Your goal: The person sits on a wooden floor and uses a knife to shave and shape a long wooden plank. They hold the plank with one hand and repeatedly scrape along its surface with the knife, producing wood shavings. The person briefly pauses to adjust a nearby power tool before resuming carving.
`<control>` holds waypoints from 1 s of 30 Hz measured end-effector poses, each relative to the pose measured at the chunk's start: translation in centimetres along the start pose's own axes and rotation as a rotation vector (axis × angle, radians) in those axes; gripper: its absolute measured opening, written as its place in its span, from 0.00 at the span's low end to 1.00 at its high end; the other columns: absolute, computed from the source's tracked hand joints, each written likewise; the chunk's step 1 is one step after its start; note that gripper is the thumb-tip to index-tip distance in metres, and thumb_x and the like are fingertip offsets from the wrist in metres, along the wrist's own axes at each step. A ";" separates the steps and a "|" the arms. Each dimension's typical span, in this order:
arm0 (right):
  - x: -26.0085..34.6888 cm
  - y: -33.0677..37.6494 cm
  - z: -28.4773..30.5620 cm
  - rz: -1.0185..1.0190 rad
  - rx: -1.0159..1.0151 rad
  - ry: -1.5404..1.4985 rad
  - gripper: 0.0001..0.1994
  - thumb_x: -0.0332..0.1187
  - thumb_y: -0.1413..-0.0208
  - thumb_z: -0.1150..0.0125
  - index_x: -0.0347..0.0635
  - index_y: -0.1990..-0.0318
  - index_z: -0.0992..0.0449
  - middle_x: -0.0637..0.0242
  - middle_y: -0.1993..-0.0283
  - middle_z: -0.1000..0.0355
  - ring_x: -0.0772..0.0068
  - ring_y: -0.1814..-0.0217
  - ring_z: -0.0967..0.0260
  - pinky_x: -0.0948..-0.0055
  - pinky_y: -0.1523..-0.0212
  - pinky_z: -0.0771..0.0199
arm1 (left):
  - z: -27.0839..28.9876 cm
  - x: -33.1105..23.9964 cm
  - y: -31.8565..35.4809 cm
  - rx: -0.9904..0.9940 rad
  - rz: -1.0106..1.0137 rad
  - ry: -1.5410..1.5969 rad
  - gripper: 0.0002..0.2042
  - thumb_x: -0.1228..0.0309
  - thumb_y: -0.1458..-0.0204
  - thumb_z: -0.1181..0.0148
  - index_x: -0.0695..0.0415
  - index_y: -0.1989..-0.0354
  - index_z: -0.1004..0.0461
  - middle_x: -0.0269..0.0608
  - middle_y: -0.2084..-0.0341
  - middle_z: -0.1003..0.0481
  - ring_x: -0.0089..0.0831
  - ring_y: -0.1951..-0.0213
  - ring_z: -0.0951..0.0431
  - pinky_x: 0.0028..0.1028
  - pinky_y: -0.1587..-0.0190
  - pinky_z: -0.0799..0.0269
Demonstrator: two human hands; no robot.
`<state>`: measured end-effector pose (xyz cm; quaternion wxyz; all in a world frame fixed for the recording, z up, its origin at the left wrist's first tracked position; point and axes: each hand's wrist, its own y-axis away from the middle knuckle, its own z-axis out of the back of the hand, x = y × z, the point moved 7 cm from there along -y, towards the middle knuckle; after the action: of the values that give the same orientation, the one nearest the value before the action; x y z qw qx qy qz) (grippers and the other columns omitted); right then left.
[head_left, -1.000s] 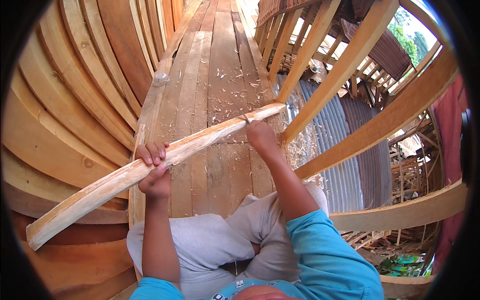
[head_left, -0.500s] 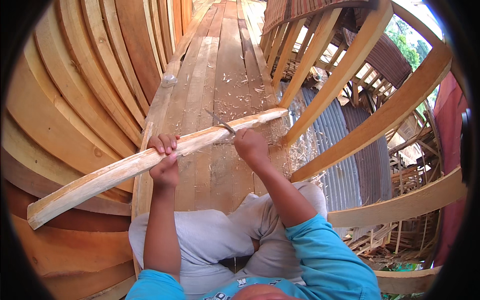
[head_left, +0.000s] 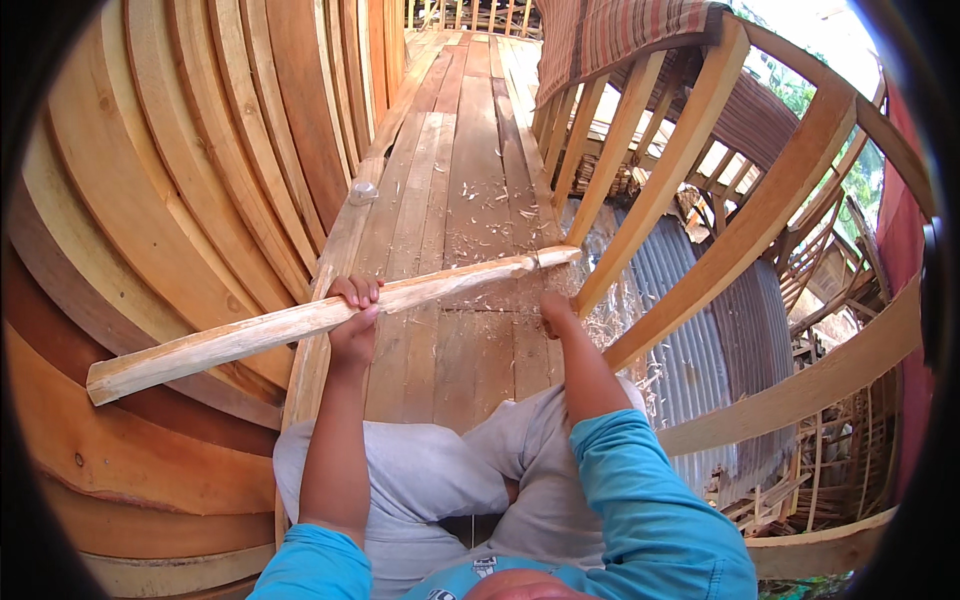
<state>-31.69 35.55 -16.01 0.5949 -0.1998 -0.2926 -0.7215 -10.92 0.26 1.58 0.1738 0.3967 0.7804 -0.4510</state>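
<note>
Pale wood: we are gripping a long rough-hewn stick (head_left: 300, 325) with our left hand (head_left: 352, 318), fingers wrapped around its middle. Our right hand (head_left: 556, 312) is dropping from the stick's three o'clock tip, fist closed; any tool is hidden. Stick is lying across plank deck (head_left: 470, 200), shavings (head_left: 500, 215) at twelve o'clock.

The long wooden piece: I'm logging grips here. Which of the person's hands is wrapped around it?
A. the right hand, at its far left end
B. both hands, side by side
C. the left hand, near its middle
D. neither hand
C: the left hand curls its fingers over the long wooden piece near its middle, while the right hand is a closed fist just below the right end.
</note>
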 end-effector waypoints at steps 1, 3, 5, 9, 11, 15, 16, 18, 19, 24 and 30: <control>2.2 1.6 -0.6 -0.022 0.029 -0.074 0.22 0.49 0.37 0.55 0.34 0.63 0.27 0.53 0.72 0.26 0.55 0.74 0.28 0.56 0.69 0.28 | 0.1 -0.2 0.0 -0.006 -0.009 -0.014 0.17 0.80 0.66 0.42 0.48 0.70 0.41 0.30 0.72 0.39 0.28 0.61 0.35 0.38 0.36 0.44; 6.1 4.4 -0.3 -0.069 0.125 -0.194 0.23 0.50 0.37 0.53 0.34 0.60 0.27 0.55 0.72 0.26 0.59 0.74 0.28 0.58 0.69 0.28 | 0.2 -0.2 0.1 -0.019 -0.019 -0.039 0.17 0.79 0.66 0.42 0.48 0.70 0.41 0.30 0.73 0.40 0.28 0.62 0.36 0.37 0.37 0.44; 8.2 5.6 1.2 -0.075 0.206 -0.245 0.24 0.52 0.36 0.51 0.34 0.58 0.27 0.57 0.72 0.26 0.62 0.74 0.28 0.61 0.69 0.28 | -0.2 -0.5 0.3 -0.030 -0.001 -0.018 0.17 0.81 0.66 0.42 0.49 0.70 0.41 0.31 0.73 0.39 0.28 0.62 0.35 0.38 0.36 0.44; 8.3 4.1 3.6 0.109 0.133 -0.284 0.23 0.50 0.36 0.48 0.33 0.63 0.26 0.62 0.77 0.30 0.70 0.81 0.34 0.65 0.76 0.32 | -0.7 -0.3 0.2 -0.044 0.020 -0.008 0.17 0.82 0.66 0.42 0.49 0.71 0.41 0.32 0.73 0.39 0.29 0.62 0.35 0.39 0.36 0.44; 6.7 2.5 3.4 0.125 0.199 -0.327 0.21 0.49 0.35 0.48 0.37 0.64 0.28 0.66 0.79 0.33 0.74 0.84 0.39 0.70 0.82 0.40 | -1.0 0.0 0.0 -0.048 0.019 0.008 0.17 0.82 0.66 0.42 0.49 0.71 0.41 0.32 0.73 0.39 0.29 0.62 0.35 0.38 0.35 0.45; 5.6 2.1 2.6 0.110 0.218 -0.210 0.24 0.53 0.36 0.51 0.37 0.63 0.25 0.63 0.75 0.28 0.71 0.79 0.33 0.67 0.78 0.33 | -0.9 0.1 0.1 -0.073 0.025 0.022 0.17 0.82 0.67 0.43 0.49 0.71 0.41 0.32 0.73 0.39 0.29 0.61 0.35 0.38 0.34 0.45; 6.0 2.6 2.3 0.093 0.229 -0.147 0.25 0.54 0.36 0.53 0.36 0.61 0.23 0.59 0.72 0.25 0.66 0.75 0.28 0.64 0.74 0.29 | -0.9 -0.1 0.2 -0.081 0.027 0.021 0.17 0.82 0.67 0.43 0.49 0.70 0.41 0.32 0.73 0.39 0.29 0.61 0.35 0.39 0.34 0.45; 7.7 4.3 2.5 0.104 0.044 0.075 0.28 0.55 0.37 0.55 0.34 0.57 0.22 0.50 0.62 0.23 0.54 0.61 0.25 0.58 0.60 0.27 | -0.7 -0.2 0.2 -0.083 0.029 0.001 0.16 0.81 0.66 0.43 0.49 0.70 0.41 0.31 0.73 0.39 0.29 0.61 0.35 0.39 0.34 0.45; 8.5 5.3 3.2 0.110 -0.051 0.188 0.30 0.55 0.37 0.57 0.32 0.55 0.22 0.45 0.57 0.22 0.47 0.54 0.23 0.55 0.54 0.26 | -0.7 -0.2 0.1 -0.075 0.027 -0.010 0.16 0.80 0.65 0.44 0.49 0.70 0.41 0.31 0.72 0.40 0.28 0.60 0.35 0.38 0.34 0.45; 10.8 6.5 4.2 0.018 0.036 0.184 0.29 0.52 0.37 0.59 0.32 0.52 0.22 0.42 0.47 0.26 0.43 0.42 0.30 0.53 0.42 0.32 | -0.3 -0.1 0.1 -0.076 0.013 -0.003 0.16 0.81 0.66 0.44 0.49 0.70 0.41 0.31 0.73 0.39 0.29 0.61 0.35 0.39 0.35 0.45; 9.6 5.0 4.6 0.038 0.043 0.199 0.28 0.50 0.35 0.62 0.33 0.48 0.24 0.44 0.45 0.27 0.44 0.41 0.30 0.52 0.41 0.33 | -0.3 0.6 -0.2 -0.065 -0.006 0.011 0.16 0.81 0.65 0.44 0.49 0.70 0.41 0.31 0.73 0.39 0.29 0.62 0.35 0.39 0.36 0.44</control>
<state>-29.09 30.82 -5.54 0.6388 -0.1200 -0.2437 -0.7198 -11.39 0.72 1.47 0.1808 0.3911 0.7967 -0.4238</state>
